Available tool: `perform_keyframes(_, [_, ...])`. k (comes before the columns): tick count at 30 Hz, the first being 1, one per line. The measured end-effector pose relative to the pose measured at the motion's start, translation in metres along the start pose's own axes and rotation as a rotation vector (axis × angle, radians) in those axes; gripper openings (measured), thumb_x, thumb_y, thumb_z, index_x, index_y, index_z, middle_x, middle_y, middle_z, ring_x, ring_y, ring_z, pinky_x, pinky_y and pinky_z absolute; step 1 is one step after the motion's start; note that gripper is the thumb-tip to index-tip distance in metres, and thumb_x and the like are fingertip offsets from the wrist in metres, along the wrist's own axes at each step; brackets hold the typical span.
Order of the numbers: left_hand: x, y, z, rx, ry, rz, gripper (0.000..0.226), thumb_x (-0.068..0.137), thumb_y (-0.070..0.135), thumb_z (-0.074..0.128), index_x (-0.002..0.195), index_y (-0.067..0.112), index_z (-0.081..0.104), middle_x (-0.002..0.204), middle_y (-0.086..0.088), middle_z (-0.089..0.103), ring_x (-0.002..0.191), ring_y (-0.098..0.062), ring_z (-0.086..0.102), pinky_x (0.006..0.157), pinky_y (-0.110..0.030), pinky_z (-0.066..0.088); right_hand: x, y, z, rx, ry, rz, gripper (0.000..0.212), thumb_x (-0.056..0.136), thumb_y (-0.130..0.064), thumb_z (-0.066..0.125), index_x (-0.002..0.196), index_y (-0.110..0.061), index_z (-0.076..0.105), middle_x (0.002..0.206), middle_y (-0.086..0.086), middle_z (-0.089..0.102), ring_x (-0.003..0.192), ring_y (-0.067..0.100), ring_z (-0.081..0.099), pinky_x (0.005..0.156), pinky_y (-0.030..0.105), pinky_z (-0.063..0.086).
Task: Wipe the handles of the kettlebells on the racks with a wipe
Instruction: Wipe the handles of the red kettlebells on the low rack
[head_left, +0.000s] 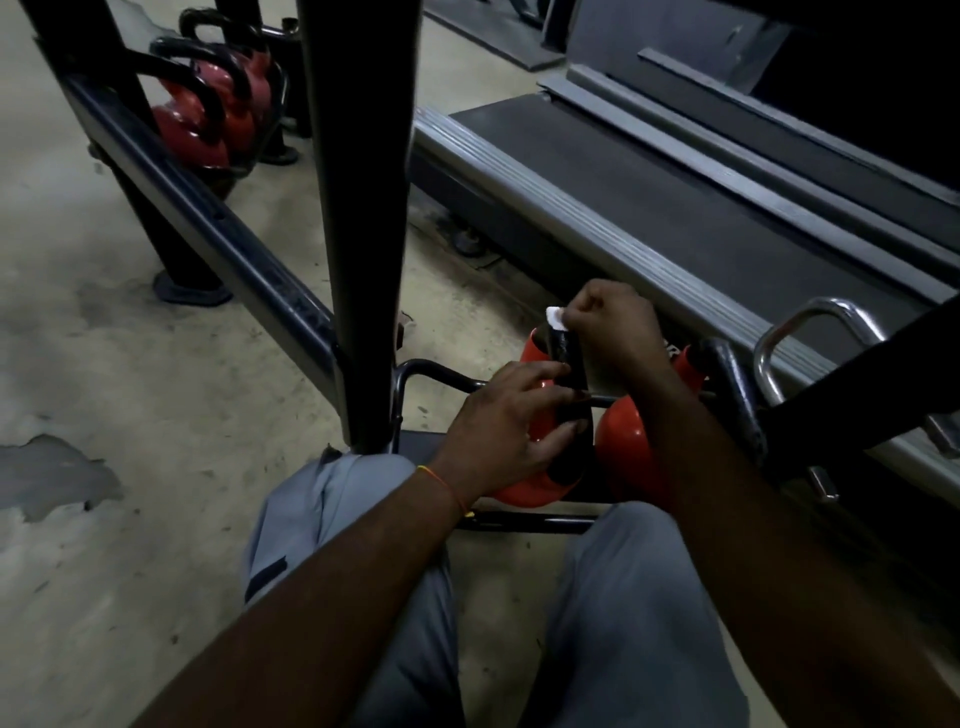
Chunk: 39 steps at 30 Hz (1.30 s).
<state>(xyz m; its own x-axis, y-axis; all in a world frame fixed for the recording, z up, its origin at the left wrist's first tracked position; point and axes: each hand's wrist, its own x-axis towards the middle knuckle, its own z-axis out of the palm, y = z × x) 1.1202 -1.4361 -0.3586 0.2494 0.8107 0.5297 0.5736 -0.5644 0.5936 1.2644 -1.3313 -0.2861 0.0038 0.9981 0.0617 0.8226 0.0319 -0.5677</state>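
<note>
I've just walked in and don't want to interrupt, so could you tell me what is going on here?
A crouching person is wiping a red kettlebell on the low rack. The right hand pinches a white wipe against its black handle, while the left hand rests on the body to steady it. A second red kettlebell sits beside it; more kettlebells wait on the far rack.
</note>
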Motion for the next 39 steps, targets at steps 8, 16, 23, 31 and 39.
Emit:
perform_keyframes(8, [-0.001, -0.001, -0.003, 0.008, -0.014, -0.006, 0.036, 0.088, 0.044, 0.062, 0.118, 0.024, 0.070, 0.134, 0.002, 0.058, 0.118, -0.014, 0.053, 0.089, -0.034, 0.051, 0.072, -0.041, 0.038, -0.695, -0.516, -0.162, 0.017, 0.078, -0.026, 0.077, 0.090, -0.015, 0.073, 0.094, 0.005, 0.071, 0.084, 0.022, 0.066, 0.080, 0.033, 0.057])
perform_keyframes(16, [-0.001, 0.001, -0.002, -0.032, 0.008, -0.001, 0.032, 0.089, 0.043, 0.067, 0.118, 0.030, 0.069, 0.133, 0.009, 0.057, 0.116, -0.010, 0.054, 0.091, -0.031, 0.049, 0.041, 0.009, -0.005, 0.262, -0.464, 0.294, 0.034, 0.097, -0.020, 0.060, 0.065, -0.014, 0.050, 0.053, 0.002, 0.047, 0.034, 0.007, 0.043, 0.038, 0.018, 0.036])
perform_keyframes(23, [-0.002, 0.002, -0.002, -0.002, -0.011, -0.017, 0.033, 0.088, 0.041, 0.067, 0.118, 0.026, 0.069, 0.133, 0.005, 0.057, 0.116, -0.013, 0.054, 0.088, -0.034, 0.052, 0.017, -0.009, -0.006, -0.187, -0.145, -0.184, 0.013, 0.084, -0.033, 0.072, 0.080, -0.022, 0.070, 0.083, -0.007, 0.070, 0.078, 0.012, 0.064, 0.069, 0.029, 0.050])
perform_keyframes(31, [-0.002, 0.003, -0.002, -0.020, 0.005, 0.000, 0.032, 0.088, 0.040, 0.068, 0.118, 0.028, 0.069, 0.133, 0.004, 0.058, 0.116, -0.015, 0.056, 0.093, -0.034, 0.050, -0.013, 0.025, 0.007, 0.704, -0.263, 0.444, 0.016, 0.095, -0.009, 0.052, 0.081, -0.014, 0.059, 0.061, 0.000, 0.057, 0.050, 0.011, 0.053, 0.052, 0.022, 0.047])
perform_keyframes(39, [-0.008, 0.005, -0.002, 0.015, 0.006, -0.002, 0.034, 0.089, 0.037, 0.065, 0.118, 0.021, 0.070, 0.133, 0.001, 0.059, 0.113, -0.015, 0.055, 0.089, -0.029, 0.049, 0.024, -0.026, -0.011, -0.065, -0.313, -0.022, 0.007, 0.079, -0.019, 0.079, 0.082, -0.014, 0.074, 0.076, -0.002, 0.070, 0.075, 0.012, 0.067, 0.064, 0.026, 0.052])
